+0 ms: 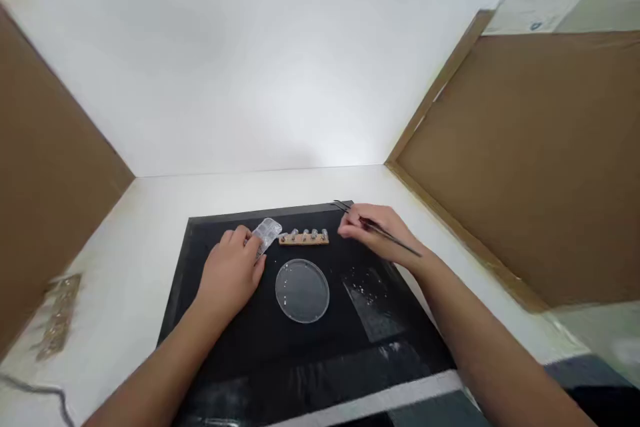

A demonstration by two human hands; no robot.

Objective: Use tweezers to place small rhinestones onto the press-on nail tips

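Observation:
My left hand (231,271) is closed around a small clear plastic case (269,231) with compartments, at the upper left of the black mat. In my right hand (375,230) is a pair of dark tweezers (395,239), their bent tips pointing up and left above the mat's far edge. Nothing shows between the tips. Between the hands lies a tan strip (304,239) bearing several small clear pieces in a row. Nearer to me a round clear dish (302,291) rests on the mat, with a few tiny bright bits along its left side.
Tiny pale specks (367,287) lie scattered on the right of the black mat (300,353). A blurred clear-and-brown item (61,315) lies far left, near a grey cable (37,388). Brown panels (530,167) and a white back wall (260,67) enclose the white table (150,227).

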